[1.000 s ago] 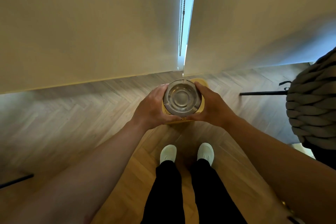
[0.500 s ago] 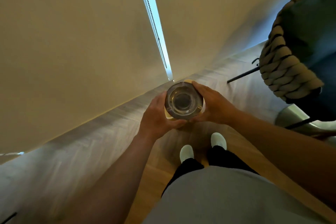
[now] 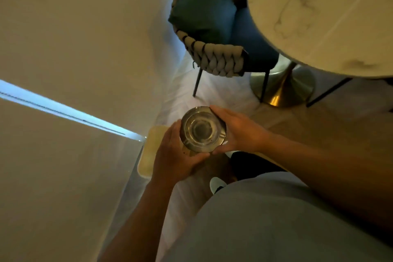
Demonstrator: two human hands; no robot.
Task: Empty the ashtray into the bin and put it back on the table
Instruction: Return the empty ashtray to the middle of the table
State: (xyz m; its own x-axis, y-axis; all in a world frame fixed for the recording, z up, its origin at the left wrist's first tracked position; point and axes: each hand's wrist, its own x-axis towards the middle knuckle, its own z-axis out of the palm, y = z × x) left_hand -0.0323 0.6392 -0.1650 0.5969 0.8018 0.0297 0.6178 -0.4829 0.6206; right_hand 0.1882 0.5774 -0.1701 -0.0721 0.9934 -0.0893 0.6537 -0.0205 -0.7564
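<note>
I hold a round glass ashtray [image 3: 202,129] level in front of my body, its bowl facing up. My left hand [image 3: 175,155] cups its near-left side and my right hand [image 3: 238,130] grips its right rim. The yellow bin [image 3: 148,151] stands on the floor just left of my hands, by the blinds, partly hidden by my left hand. The round marble table [image 3: 319,19] fills the upper right, on a gold pedestal base [image 3: 282,89].
A chair with a braided rim [image 3: 217,57] and blue cushions stands between the blinds and the table. Pale roller blinds [image 3: 74,49] fill the left side. My legs and one white shoe [image 3: 215,184] are below the ashtray on the wooden floor.
My view has swung to the right, bringing the chair and marble table into sight. The ashtray, still in both hands, has moved off the bin, which now lies to its left.
</note>
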